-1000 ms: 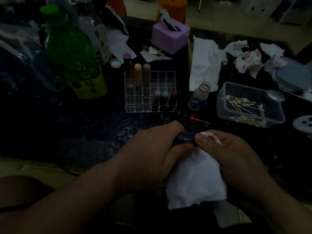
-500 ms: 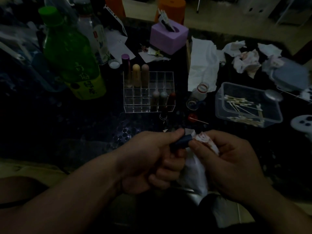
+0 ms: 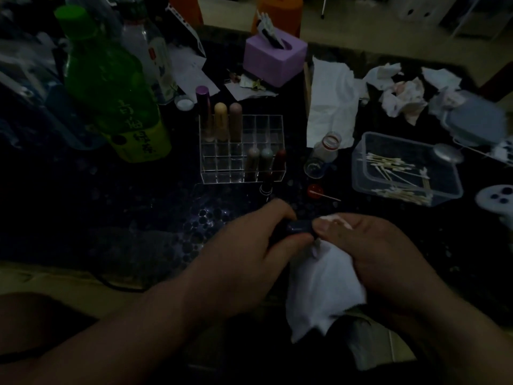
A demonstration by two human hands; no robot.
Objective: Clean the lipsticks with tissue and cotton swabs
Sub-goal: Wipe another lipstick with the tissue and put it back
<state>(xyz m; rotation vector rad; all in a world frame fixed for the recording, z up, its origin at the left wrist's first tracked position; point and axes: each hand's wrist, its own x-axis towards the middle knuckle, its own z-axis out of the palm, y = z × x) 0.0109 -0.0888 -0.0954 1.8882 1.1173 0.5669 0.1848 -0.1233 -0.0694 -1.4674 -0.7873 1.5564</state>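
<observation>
Left hand (image 3: pixel 244 254) is gripping a dark lipstick (image 3: pixel 299 227) between thumb and curled fingers, low over the table (image 3: pixel 111 207). Right hand (image 3: pixel 380 251) is pinching a white tissue (image 3: pixel 324 287) against the lipstick's end. Behind, more lipsticks are standing in a clear rack (image 3: pixel 241 151); swabs (image 3: pixel 399 173) are lying in a tub (image 3: pixel 361 151).

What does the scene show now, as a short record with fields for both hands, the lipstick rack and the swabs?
left hand: grips a dark lipstick tube
right hand: holds a white tissue at the tube's end
rack: clear, six lipsticks upright in it, three at back left, three at front right
swabs: lying in a clear box, far right
used tissues: crumpled, behind the box
</observation>
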